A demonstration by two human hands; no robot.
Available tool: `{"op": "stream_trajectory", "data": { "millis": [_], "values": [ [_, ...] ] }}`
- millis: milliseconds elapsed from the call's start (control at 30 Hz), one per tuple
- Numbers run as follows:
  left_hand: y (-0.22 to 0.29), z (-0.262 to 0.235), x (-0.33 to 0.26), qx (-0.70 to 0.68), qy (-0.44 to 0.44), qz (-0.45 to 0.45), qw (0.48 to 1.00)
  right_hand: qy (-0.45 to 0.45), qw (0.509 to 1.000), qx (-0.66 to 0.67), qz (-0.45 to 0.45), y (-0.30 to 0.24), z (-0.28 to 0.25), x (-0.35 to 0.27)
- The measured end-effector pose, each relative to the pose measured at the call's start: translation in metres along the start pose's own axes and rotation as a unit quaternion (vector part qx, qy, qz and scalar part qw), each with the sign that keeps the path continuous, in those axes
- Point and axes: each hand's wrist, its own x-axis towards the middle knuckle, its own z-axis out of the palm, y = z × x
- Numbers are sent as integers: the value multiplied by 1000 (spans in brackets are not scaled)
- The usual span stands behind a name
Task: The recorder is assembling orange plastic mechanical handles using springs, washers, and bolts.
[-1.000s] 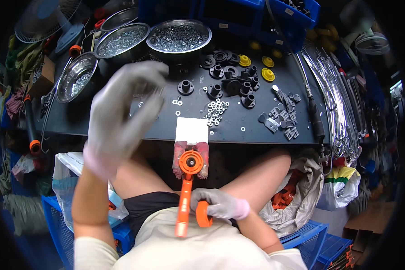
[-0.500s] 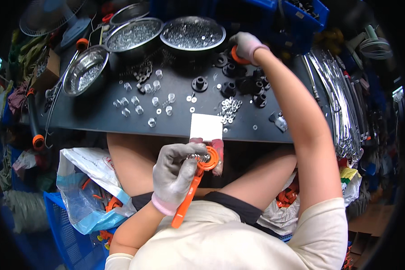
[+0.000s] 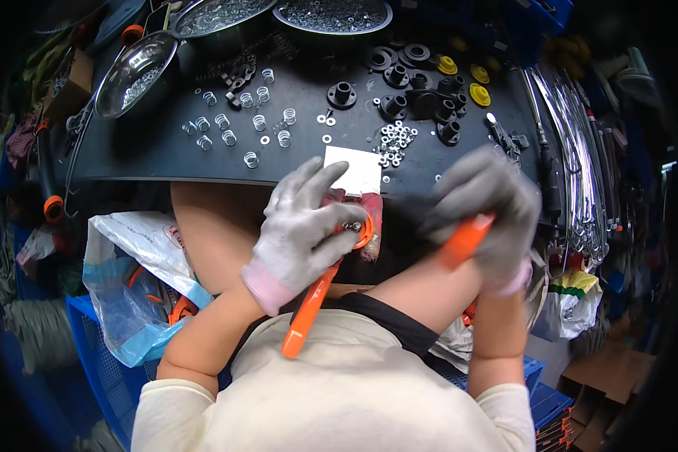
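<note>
My left hand (image 3: 305,230), in a grey glove with a pink cuff, pinches the ring end of an orange lever handle (image 3: 309,315). Its thumb and forefinger are at the ring, where a bit of shiny metal shows. The handle slants down over my lap, and the ring sits by a red support with a white square plate (image 3: 352,170) at the table edge. To the right, my gloved right hand (image 3: 490,215) is blurred by motion. It is closed around an orange plastic piece (image 3: 465,239), whose full shape I cannot make out.
Coil springs (image 3: 259,123) stand on the dark table (image 3: 154,154), with small nuts (image 3: 393,142) and black flanged parts (image 3: 394,107) to their right. Metal bowls (image 3: 137,75) sit at the back and left. Long metal rods (image 3: 572,158) hang at right; a plastic bag (image 3: 132,275) lies at left.
My right hand has come back from the far side of the table toward my lap with an orange piece. The spring between my left fingers is no longer plainly visible. The view has shifted.
</note>
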Motion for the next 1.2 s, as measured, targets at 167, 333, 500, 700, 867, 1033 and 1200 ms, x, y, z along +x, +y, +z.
{"op": "stream_trajectory", "data": {
  "millis": [167,333,500,700,867,1033,1200],
  "values": [
    [-1,10,-9,-321,88,-130,934,-138,946,-280,-93,20,37,-45],
    [-10,15,-11,-156,-3,-44,987,-183,948,-254,-54,15,29,-43],
    [-7,9,-6,-180,-17,-58,982,-108,975,-188,49,15,37,-43],
    [5,-9,3,-298,-30,-144,943,-1,966,-250,-62,9,44,-35],
    [7,-8,-13,-263,60,-123,955,35,844,243,478,-18,31,-13],
    [-3,7,-8,-144,-8,-54,988,-86,903,7,421,10,45,-21],
    [-10,9,-5,-119,-6,-29,992,-153,938,-288,119,5,17,-25]
  ]
}}
